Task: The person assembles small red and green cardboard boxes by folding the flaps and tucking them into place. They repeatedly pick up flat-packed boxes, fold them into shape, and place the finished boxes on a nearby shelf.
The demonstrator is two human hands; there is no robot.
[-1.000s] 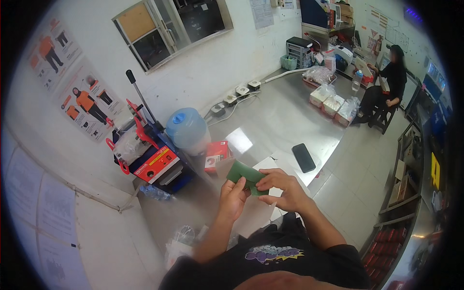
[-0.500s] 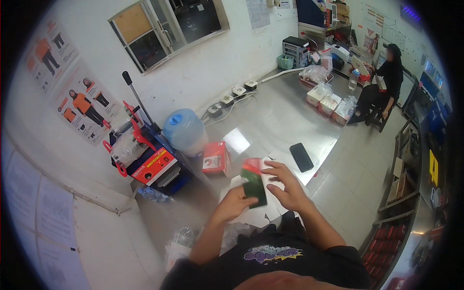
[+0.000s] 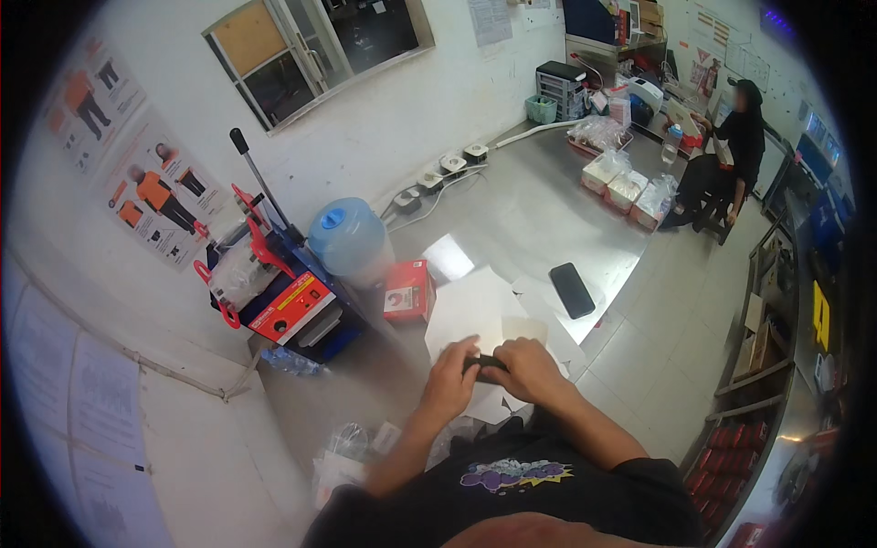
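Both my hands meet over an unfolded white cardboard sheet (image 3: 461,306) with creased flaps, lying on the steel table in front of me. Between them is a dark green flat piece (image 3: 486,367), probably card or a packet, seen nearly edge-on and mostly covered by fingers. My left hand (image 3: 448,385) grips its left end, and my right hand (image 3: 530,370) closes on its right end with bent fingers. Just beyond my left hand stands a red box (image 3: 407,290) with a white label. A black phone (image 3: 573,290) lies to the right of the cardboard.
A red and blue lever machine (image 3: 290,309) and a translucent blue plastic jug (image 3: 345,239) stand to the left. Power sockets (image 3: 451,164) run along the wall. Bagged boxes (image 3: 627,188) sit at the far table end, near a seated person (image 3: 735,146). Clear plastic bags (image 3: 349,443) lie near my left forearm.
The green piece, earlier held up flat in my left hand with a red end showing, has tilted nearly edge-on. My right hand, open before, has closed on it. More of the white cardboard shows.
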